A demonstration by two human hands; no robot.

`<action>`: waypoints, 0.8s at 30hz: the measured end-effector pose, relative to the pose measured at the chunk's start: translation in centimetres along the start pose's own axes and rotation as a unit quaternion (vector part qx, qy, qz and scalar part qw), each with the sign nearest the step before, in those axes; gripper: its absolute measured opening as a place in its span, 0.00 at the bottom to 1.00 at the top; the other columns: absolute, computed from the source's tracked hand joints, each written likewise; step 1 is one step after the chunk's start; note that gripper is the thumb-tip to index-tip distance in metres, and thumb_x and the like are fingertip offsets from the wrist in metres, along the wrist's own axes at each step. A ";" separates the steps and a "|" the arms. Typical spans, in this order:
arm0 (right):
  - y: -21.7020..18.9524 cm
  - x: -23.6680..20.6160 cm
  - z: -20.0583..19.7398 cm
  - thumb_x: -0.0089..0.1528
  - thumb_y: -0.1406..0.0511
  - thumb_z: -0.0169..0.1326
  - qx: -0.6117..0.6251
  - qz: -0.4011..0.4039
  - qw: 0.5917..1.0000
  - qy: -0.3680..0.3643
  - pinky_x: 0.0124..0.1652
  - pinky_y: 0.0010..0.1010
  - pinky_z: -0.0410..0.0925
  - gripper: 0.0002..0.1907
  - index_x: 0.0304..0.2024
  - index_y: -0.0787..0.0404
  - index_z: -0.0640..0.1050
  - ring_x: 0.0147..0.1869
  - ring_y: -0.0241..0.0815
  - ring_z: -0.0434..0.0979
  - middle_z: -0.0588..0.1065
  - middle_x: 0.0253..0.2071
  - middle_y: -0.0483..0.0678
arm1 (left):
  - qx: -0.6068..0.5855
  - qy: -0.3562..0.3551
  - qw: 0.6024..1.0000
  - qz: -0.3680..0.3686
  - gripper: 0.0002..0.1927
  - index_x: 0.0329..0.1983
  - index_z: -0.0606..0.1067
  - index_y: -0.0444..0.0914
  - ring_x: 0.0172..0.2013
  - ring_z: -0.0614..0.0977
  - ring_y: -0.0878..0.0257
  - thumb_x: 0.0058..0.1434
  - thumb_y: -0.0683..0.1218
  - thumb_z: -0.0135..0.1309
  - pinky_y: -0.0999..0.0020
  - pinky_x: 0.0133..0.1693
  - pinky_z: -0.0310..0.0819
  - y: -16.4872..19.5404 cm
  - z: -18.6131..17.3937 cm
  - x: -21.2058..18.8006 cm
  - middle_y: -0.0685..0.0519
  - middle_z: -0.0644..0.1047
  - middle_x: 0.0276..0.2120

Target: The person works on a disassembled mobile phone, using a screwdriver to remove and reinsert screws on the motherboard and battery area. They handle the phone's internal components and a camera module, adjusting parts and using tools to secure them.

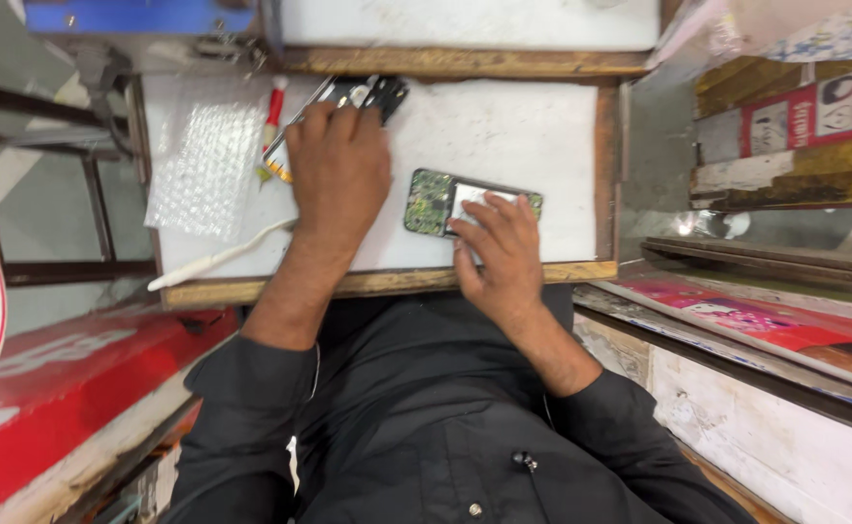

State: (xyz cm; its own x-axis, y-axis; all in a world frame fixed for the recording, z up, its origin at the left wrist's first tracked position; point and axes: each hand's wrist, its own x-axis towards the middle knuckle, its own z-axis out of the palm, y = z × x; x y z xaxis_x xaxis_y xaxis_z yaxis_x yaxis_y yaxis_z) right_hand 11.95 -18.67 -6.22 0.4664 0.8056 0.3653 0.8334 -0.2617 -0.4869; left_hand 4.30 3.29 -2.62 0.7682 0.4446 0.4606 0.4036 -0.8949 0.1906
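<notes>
White worktop (562, 126): opened phone (471, 204), long axis crosswise, lies mid-right under my right hand (503, 247), fingers pressed flat on it. Up-left of that phone, my left hand (340, 170) covers a dark frame part (372, 94); grip unclear.

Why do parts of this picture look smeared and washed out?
Head view: the whole frame is soft with motion blur, and the edges stretch, most at the red board lower left. The white work surface is bright and washed out, the bubble wrap glints. The left hand and the right hand on the opened phone are blurred, with faint shadows beneath them.
</notes>
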 end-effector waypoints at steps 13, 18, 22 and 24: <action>0.0 0.5 -1.0 0.66 0.74 0.53 0.183 0.024 0.978 0.098 0.77 0.52 0.59 0.13 0.51 0.57 0.79 0.70 0.46 0.75 0.78 0.59 0.44 | -0.165 0.114 0.964 -0.176 0.08 0.51 0.79 0.31 0.43 0.86 0.52 0.70 0.35 0.57 0.61 0.43 0.83 -3.7 -2.7 -4.3 0.43 0.82 0.46; 2.0 0.1 -1.6 0.67 0.76 0.39 0.484 0.126 0.837 0.220 0.75 0.47 0.60 0.18 0.57 0.66 0.74 0.72 0.50 0.71 0.74 0.63 0.58 | -0.087 0.097 0.979 -0.154 0.08 0.49 0.78 0.31 0.51 0.83 0.49 0.67 0.34 0.59 0.57 0.55 0.80 -5.0 -3.8 -7.6 0.43 0.80 0.50; 3.7 0.7 -2.5 0.69 0.77 0.37 0.467 0.156 0.844 0.212 0.76 0.45 0.62 0.19 0.61 0.67 0.69 0.72 0.50 0.72 0.71 0.64 0.59 | 0.010 0.087 0.991 -0.103 0.11 0.45 0.79 0.33 0.54 0.79 0.45 0.59 0.34 0.59 0.54 0.57 0.72 -4.8 -4.3 -9.3 0.45 0.80 0.48; 4.4 0.9 -3.5 0.69 0.77 0.37 0.388 0.186 0.889 0.159 0.75 0.43 0.62 0.20 0.63 0.67 0.66 0.72 0.50 0.71 0.70 0.65 0.59 | 0.021 0.112 0.990 -0.088 0.12 0.44 0.80 0.35 0.53 0.78 0.45 0.57 0.33 0.58 0.53 0.58 0.70 -3.3 -4.5 -10.3 0.46 0.80 0.47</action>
State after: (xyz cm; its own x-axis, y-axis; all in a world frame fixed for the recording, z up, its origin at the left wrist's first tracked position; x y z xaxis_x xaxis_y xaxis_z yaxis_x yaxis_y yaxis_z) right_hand 17.07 -20.97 -5.32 0.8294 0.5174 0.2106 0.2061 0.0670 -0.9762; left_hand -7.17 1.53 -4.14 0.5563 0.5691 0.6056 0.5452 -0.7999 0.2509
